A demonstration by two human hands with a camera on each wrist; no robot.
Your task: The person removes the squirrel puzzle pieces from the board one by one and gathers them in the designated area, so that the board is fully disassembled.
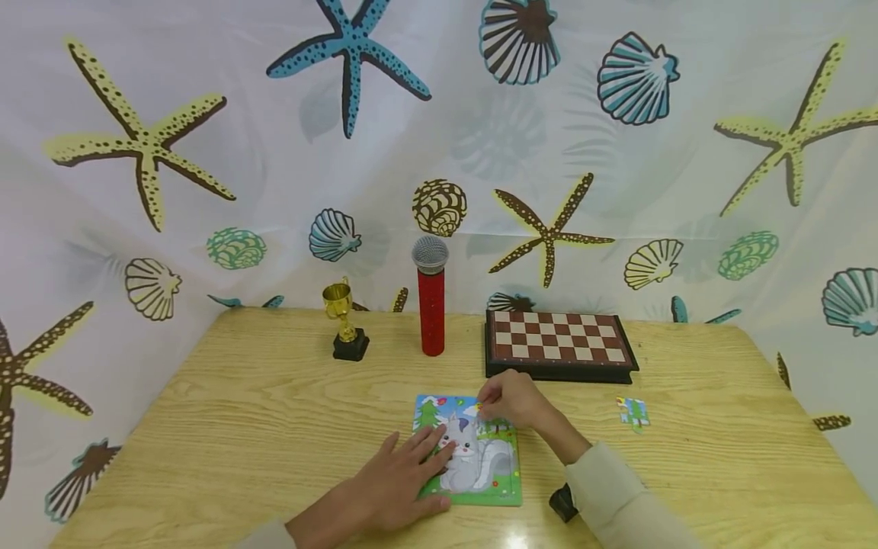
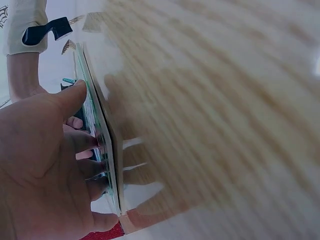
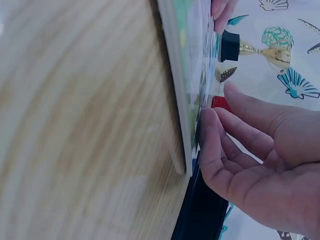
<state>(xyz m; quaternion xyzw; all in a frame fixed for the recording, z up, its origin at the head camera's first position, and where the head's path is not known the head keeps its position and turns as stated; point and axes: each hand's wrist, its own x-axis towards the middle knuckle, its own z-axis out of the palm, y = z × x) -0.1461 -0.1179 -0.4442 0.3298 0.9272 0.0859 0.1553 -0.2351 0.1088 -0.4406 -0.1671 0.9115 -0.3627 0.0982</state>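
Observation:
A jigsaw puzzle (image 1: pixel 480 488) with a grey squirrel picture lies near the front middle of the table in the head view. My left hand (image 1: pixel 394 480) rests on its left side with spread fingers, fingertips over the squirrel; the left wrist view shows this hand (image 2: pixel 45 155) along the puzzle's edge (image 2: pixel 112 160). At the upper right part of the puzzle is my right hand (image 1: pixel 514 398), with bent fingers. From the right wrist, its fingertips meet the puzzle surface (image 3: pixel 182 65) and partly hide that spot; I cannot tell whether they hold a piece.
Loose puzzle pieces (image 1: pixel 636 413) lie to the right of the puzzle. A checkered game board (image 1: pixel 559 339) sits behind it, with a red microphone (image 1: pixel 432 313) and a small gold trophy (image 1: pixel 346 324) farther left. A patterned cloth (image 1: pixel 439 137) hangs behind the table.

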